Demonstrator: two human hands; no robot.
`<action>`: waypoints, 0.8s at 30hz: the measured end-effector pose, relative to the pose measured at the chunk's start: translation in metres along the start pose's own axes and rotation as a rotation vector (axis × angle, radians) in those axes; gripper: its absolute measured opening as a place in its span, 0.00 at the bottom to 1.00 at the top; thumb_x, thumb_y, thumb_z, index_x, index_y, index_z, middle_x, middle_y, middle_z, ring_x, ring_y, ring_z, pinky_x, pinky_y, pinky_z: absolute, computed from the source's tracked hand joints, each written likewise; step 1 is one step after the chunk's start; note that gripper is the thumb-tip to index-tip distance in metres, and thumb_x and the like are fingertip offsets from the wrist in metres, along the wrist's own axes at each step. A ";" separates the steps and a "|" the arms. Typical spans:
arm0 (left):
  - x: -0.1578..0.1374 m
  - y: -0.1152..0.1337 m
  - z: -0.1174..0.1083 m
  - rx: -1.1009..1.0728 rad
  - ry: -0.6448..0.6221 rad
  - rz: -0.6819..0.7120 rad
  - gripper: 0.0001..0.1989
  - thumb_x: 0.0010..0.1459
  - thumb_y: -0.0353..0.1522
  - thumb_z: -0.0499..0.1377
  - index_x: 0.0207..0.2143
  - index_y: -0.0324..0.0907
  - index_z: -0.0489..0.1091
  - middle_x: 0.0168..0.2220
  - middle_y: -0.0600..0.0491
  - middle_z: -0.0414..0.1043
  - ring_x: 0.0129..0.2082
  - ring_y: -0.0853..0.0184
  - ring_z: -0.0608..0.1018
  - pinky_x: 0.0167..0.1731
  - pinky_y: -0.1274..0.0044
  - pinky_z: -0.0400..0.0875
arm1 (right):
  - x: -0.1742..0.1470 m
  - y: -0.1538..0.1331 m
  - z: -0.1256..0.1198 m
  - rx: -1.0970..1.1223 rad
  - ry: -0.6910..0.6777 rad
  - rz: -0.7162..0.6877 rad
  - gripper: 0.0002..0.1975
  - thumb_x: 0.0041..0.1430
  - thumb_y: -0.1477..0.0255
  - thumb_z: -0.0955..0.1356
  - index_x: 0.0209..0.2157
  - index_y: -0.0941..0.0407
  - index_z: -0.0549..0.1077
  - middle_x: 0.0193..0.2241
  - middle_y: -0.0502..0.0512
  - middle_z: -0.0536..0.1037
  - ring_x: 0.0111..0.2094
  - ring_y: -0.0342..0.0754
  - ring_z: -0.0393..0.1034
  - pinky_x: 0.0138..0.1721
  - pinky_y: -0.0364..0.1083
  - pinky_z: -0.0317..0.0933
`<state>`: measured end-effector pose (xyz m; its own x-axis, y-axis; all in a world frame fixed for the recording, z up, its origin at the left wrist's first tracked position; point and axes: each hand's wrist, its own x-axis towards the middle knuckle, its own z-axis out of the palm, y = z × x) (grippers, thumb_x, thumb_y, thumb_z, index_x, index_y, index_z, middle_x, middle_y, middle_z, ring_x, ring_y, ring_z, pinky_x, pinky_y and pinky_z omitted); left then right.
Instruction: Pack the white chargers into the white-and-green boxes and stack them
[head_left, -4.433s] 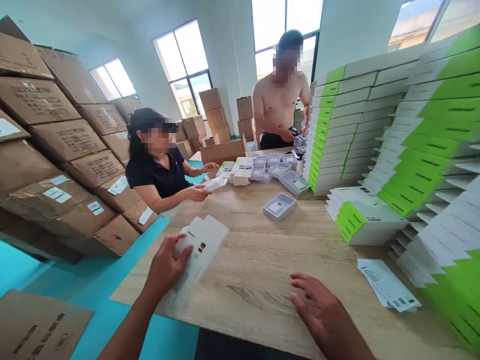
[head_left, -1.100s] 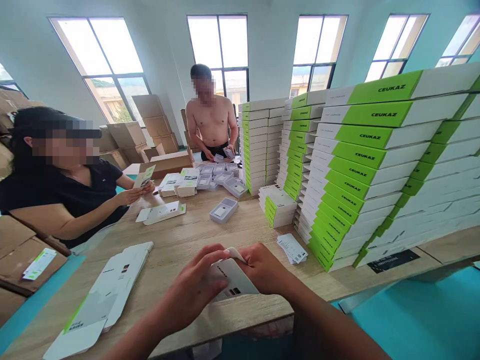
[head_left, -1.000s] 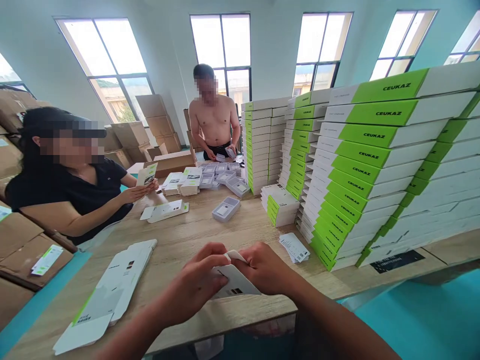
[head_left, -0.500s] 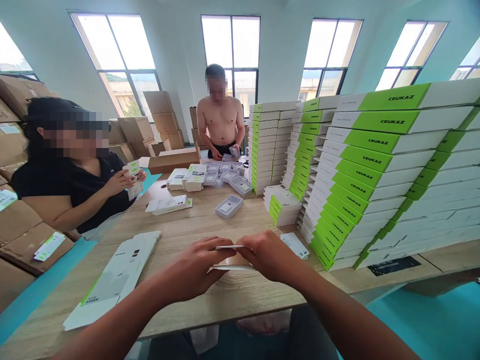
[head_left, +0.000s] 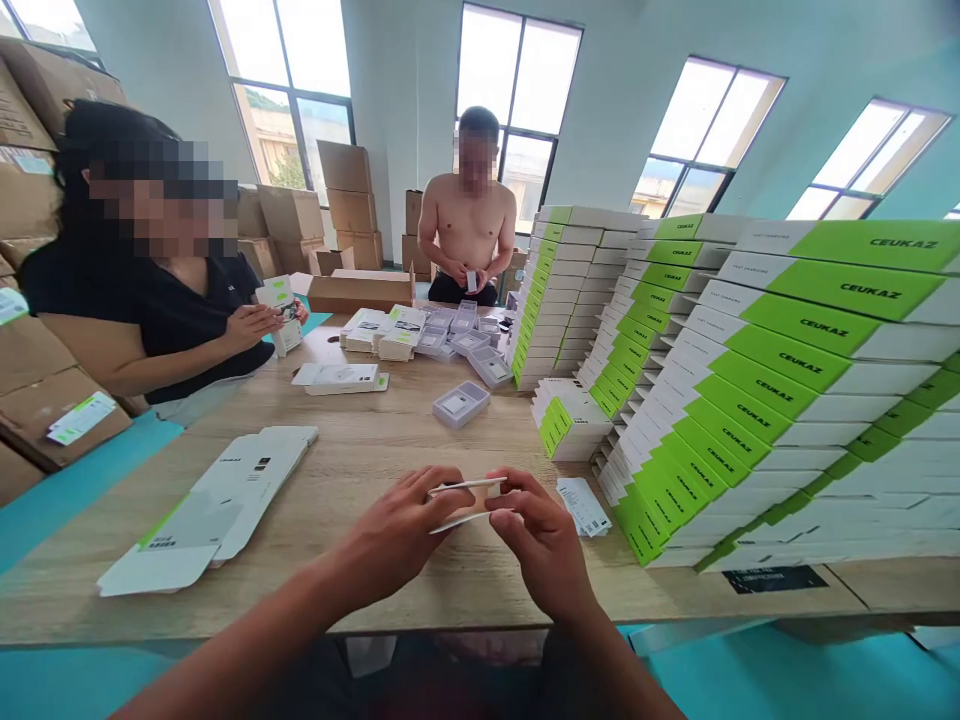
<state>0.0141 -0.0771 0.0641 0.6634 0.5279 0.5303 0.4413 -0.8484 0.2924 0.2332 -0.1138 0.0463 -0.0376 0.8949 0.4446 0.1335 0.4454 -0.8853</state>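
- While both hands hold and touch it, the white carton (head_left: 474,500) hangs above the near part of the wooden table (head_left: 367,460).
- Its open mouth faces the camera; the mouth's edges run left to right, tipping up slightly rightward.
- Foreshortening hides the long axis, so I cannot tell its direction.
- Fingers cover the carton's left side, and its printed faces cannot be made out.
- Left hand (head_left: 401,525): clamped on the left side.
- Right hand (head_left: 544,540): fingertips touch the right end, thumb apart below; whether they grip, I cannot tell.
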 end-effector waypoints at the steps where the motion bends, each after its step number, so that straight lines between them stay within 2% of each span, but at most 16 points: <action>1: -0.002 -0.001 0.005 -0.046 0.062 0.001 0.16 0.68 0.25 0.56 0.54 0.49 0.60 0.53 0.46 0.70 0.49 0.60 0.77 0.48 0.66 0.75 | -0.002 -0.003 0.005 0.098 0.048 0.118 0.08 0.62 0.65 0.73 0.31 0.52 0.82 0.48 0.54 0.78 0.49 0.52 0.71 0.51 0.49 0.64; 3: -0.006 -0.002 0.015 -0.140 0.185 0.015 0.18 0.68 0.25 0.58 0.53 0.49 0.55 0.53 0.45 0.68 0.48 0.62 0.77 0.47 0.68 0.76 | -0.004 -0.006 0.016 0.301 0.167 0.312 0.11 0.57 0.64 0.75 0.25 0.54 0.78 0.44 0.53 0.77 0.47 0.51 0.71 0.51 0.48 0.63; 5: -0.011 -0.003 0.023 -0.157 0.260 0.040 0.20 0.67 0.25 0.59 0.54 0.50 0.54 0.52 0.46 0.68 0.49 0.63 0.77 0.45 0.70 0.77 | -0.004 -0.008 0.027 0.466 0.302 0.445 0.12 0.51 0.65 0.76 0.23 0.55 0.74 0.40 0.51 0.76 0.42 0.48 0.69 0.47 0.46 0.63; 8: -0.017 -0.002 0.029 -0.001 0.256 0.053 0.17 0.67 0.24 0.59 0.53 0.48 0.60 0.51 0.45 0.71 0.48 0.61 0.78 0.46 0.70 0.77 | 0.000 -0.010 0.039 0.577 0.432 0.558 0.10 0.44 0.69 0.76 0.24 0.55 0.72 0.34 0.48 0.74 0.35 0.45 0.67 0.41 0.44 0.63; 10: -0.020 -0.001 0.030 0.093 0.239 0.063 0.15 0.67 0.24 0.59 0.53 0.46 0.63 0.50 0.45 0.74 0.47 0.60 0.79 0.46 0.69 0.77 | 0.002 -0.010 0.043 0.554 0.429 0.576 0.09 0.44 0.70 0.75 0.26 0.54 0.71 0.31 0.48 0.74 0.33 0.45 0.67 0.38 0.44 0.63; 12: -0.022 0.000 0.028 0.108 0.262 0.065 0.13 0.67 0.25 0.59 0.52 0.44 0.64 0.50 0.44 0.75 0.47 0.60 0.80 0.47 0.69 0.77 | 0.001 -0.007 0.041 0.453 0.405 0.474 0.10 0.48 0.69 0.75 0.30 0.54 0.71 0.35 0.50 0.76 0.36 0.47 0.70 0.40 0.45 0.65; 15: -0.023 0.002 0.025 0.078 0.305 0.030 0.11 0.68 0.26 0.59 0.51 0.43 0.65 0.51 0.42 0.75 0.49 0.60 0.80 0.48 0.71 0.77 | -0.004 0.000 0.032 0.230 0.296 0.114 0.07 0.59 0.70 0.72 0.40 0.51 0.71 0.49 0.54 0.77 0.50 0.51 0.72 0.50 0.49 0.67; 18: -0.023 0.005 0.022 0.061 0.312 0.025 0.11 0.68 0.27 0.59 0.51 0.43 0.65 0.51 0.43 0.75 0.49 0.60 0.80 0.48 0.73 0.78 | -0.006 0.007 0.021 -0.053 0.110 -0.178 0.07 0.67 0.74 0.67 0.44 0.50 0.73 0.51 0.55 0.78 0.53 0.49 0.73 0.54 0.50 0.67; 21: -0.022 0.007 0.023 0.070 0.319 0.011 0.09 0.69 0.28 0.58 0.50 0.43 0.66 0.49 0.44 0.76 0.49 0.60 0.81 0.47 0.73 0.79 | -0.003 0.007 0.015 -0.294 0.074 -0.302 0.10 0.67 0.77 0.67 0.45 0.50 0.75 0.48 0.56 0.79 0.49 0.48 0.76 0.51 0.47 0.68; 24: -0.021 0.008 0.026 0.079 0.324 0.001 0.08 0.70 0.28 0.57 0.50 0.43 0.67 0.49 0.44 0.77 0.48 0.60 0.82 0.47 0.72 0.79 | 0.000 0.001 0.017 -0.400 0.091 -0.316 0.08 0.68 0.77 0.66 0.42 0.51 0.75 0.45 0.56 0.79 0.46 0.48 0.77 0.46 0.46 0.70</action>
<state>0.0194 -0.0942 0.0340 0.4424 0.4764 0.7598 0.4948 -0.8363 0.2363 0.2164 -0.1131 0.0426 -0.0534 0.7046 0.7076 0.4987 0.6328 -0.5924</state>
